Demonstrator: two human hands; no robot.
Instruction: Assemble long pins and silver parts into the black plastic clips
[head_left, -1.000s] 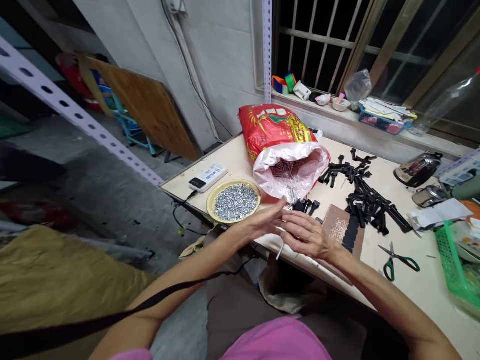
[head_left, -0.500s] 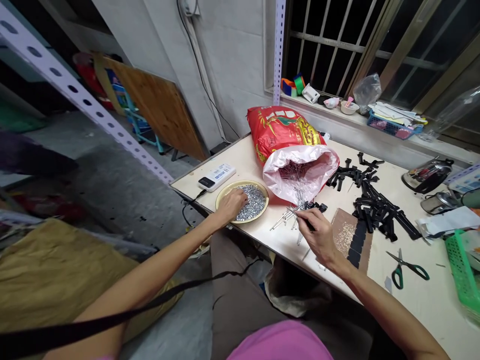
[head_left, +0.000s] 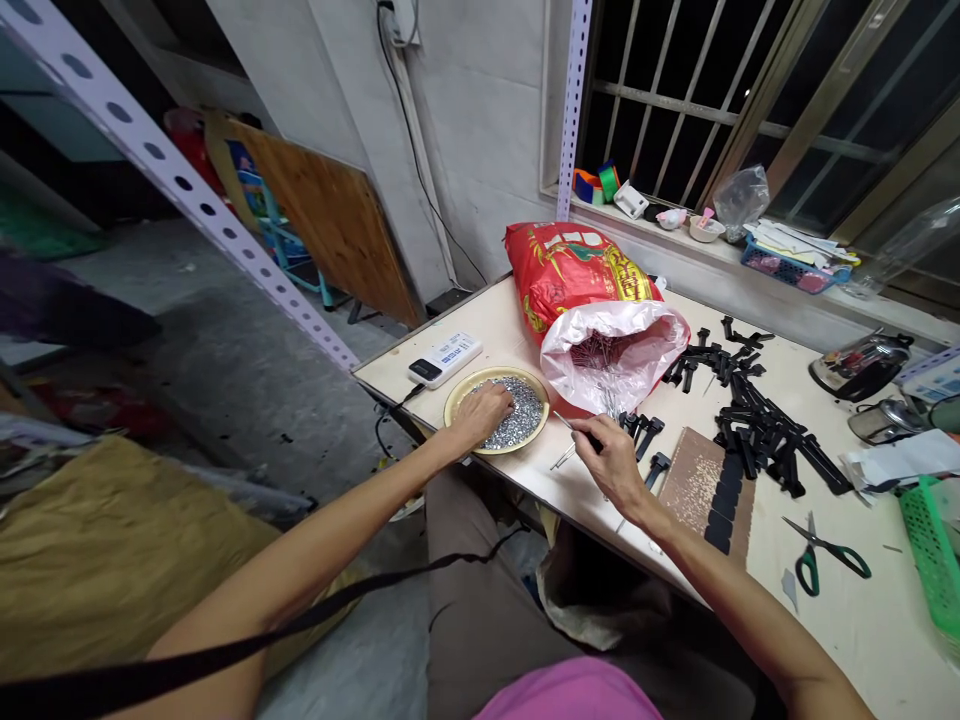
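Left fingers (head_left: 504,400): bent down into the metal bits; tips buried, so cannot tell how wide they are spread or whether they grip a bit.
Metal bits (head_left: 529,420): silvery, heaped under and right of the left fingers; single shapes too small to make out.
Bowl (head_left: 451,408): yellowish, round, shallow; rim surrounds the left fingers, near-left part covered by the wrist.
Right fingers (head_left: 606,428): closed in a pinch on a thin rod, right of the bowl.
Thin rod (head_left: 562,418): slants out leftward from the right fingers, tip apart from the bowl; other end hidden in the grip.
Dark piece (head_left: 592,440): between right thumb and fingers, mostly covered; cannot tell if joined to the rod.
Loose rods (head_left: 561,460): just left of and below the right fingers, partly covered by them.
Red bag (head_left: 577,265): beyond the right fingers, on its side, pale mouth facing them; contents shadowed.
Black pieces (head_left: 649,437): just right of the right fingers; bigger pile farther right, outlines merging.
Brown board (head_left: 684,470): right of the right fingers, near side partly behind the forearm; pale specks indistinct.
Green basket (head_left: 930,550): far right of both sets of fingers, cut off by the picture edge.
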